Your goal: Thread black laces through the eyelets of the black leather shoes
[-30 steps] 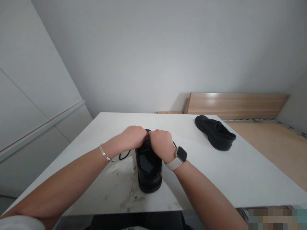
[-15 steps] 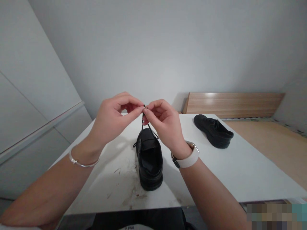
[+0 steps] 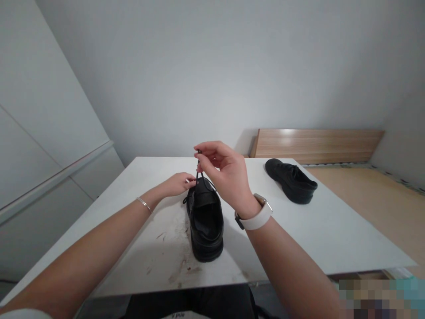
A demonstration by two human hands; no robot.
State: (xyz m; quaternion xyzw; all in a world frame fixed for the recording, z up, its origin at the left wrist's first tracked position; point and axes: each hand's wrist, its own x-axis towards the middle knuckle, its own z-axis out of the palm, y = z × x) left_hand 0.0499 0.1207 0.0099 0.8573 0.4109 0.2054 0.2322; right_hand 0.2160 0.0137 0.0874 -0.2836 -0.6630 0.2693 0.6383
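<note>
A black lace-up shoe [image 3: 206, 237] stands upright on the white table, its heel toward me and its opening facing up. Above its toe, my right hand [image 3: 222, 166] pinches the black shoelaces [image 3: 197, 175] between thumb and fingers, and they rise taut from the shoe. My left hand [image 3: 177, 184] is low at the left side of the toe, thumb and fingers bent against the shoe; the fingertips are partly hidden. A short lace end [image 3: 185, 200] sticks out from the shoe's left side, just below that hand.
Another black laced shoe [image 3: 290, 181] stands at the right of the white table [image 3: 282, 239]. Brown dirt marks [image 3: 175, 266] lie left of the nearer shoe. A wooden headboard [image 3: 318, 144] and a beige bed board [image 3: 361, 190] are beyond the table's right edge. White cabinet panels [image 3: 36, 133] rise at left.
My left hand has let go of the laces and moved down to the shoe's toe. The right hand keeps its pinch on the laces at about the same height.
</note>
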